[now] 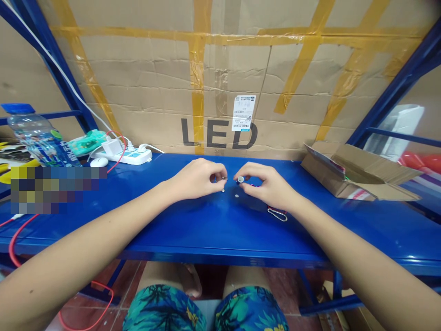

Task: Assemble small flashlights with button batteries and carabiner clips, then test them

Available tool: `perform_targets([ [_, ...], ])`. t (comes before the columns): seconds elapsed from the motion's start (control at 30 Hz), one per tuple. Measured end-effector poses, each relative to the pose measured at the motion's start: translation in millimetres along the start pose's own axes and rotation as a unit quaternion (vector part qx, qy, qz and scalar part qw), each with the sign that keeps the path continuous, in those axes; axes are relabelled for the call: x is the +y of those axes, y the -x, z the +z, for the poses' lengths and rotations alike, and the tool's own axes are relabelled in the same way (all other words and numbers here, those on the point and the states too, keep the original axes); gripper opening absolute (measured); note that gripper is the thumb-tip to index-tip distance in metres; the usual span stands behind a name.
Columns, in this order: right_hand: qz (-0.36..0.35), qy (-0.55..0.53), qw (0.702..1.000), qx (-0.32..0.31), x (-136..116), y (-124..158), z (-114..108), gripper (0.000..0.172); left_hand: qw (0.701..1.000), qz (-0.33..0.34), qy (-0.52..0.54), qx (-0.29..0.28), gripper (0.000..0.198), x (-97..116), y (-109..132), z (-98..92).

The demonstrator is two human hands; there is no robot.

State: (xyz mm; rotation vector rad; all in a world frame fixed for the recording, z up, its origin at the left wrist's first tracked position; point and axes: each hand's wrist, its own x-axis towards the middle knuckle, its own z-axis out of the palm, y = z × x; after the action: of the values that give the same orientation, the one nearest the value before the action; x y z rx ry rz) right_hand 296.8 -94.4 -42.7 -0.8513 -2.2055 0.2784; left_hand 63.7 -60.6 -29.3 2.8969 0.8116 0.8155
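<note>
Both hands face each other near the middle of the blue table, fingertips close but apart. I see the right hand curled, its thumb and fingers gripping a small cylinder whose pale round end points toward my camera; the left hand is drawn into a pinch, and a tiny piece shows at its fingertips (too small on my feed for me to name). I judge the cylinder light and stiff, perhaps smooth enough to slip or roll, so I would take it by its sides, as the right hand does here, and leave the round end uncovered. I expect the tiny piece to weigh next to nothing and to be easily dropped; a gentle fingertip pinch should suit it. Just below the gap between the hands, a little pale disc lies on the table, and I would guess a fingernail under its edge lifts it best. Below the right hand lies a metal carabiner. Farther out, I make out a cardboard box with its flaps spread on the right, a white power strip and a plastic bottle on the left, and behind everything a taped cardboard sheet printed with LED.
</note>
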Motion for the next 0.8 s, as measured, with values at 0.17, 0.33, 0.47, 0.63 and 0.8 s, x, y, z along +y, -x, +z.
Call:
perform_targets([
  [0.17,-0.019,0.002,0.999,0.027,5.2,0.1,-1.2,0.018,0.985,0.088,0.03,0.143,0.014,15.1,1.8,7.2],
  [0.33,-0.017,-0.004,1.0,0.006,3.1,0.6,2.5,0.015,0.981,0.13,-0.002,0.143,0.013,17.4,2.3,13.1],
  [0.47,-0.018,-0.007,1.0,-0.002,2.9,0.1,4.3,0.014,0.984,0.131,-0.005,0.121,0.014,16.3,1.6,14.0],
  [0.63,-0.026,-0.005,1.0,-0.006,5.3,-0.1,4.8,0.016,0.985,0.128,0.006,0.114,0.013,17.4,1.8,15.3],
  [0.8,-0.021,-0.011,1.0,-0.012,6.1,0.2,4.5,0.014,0.986,0.123,0.013,0.114,0.012,17.8,1.4,17.2],
])
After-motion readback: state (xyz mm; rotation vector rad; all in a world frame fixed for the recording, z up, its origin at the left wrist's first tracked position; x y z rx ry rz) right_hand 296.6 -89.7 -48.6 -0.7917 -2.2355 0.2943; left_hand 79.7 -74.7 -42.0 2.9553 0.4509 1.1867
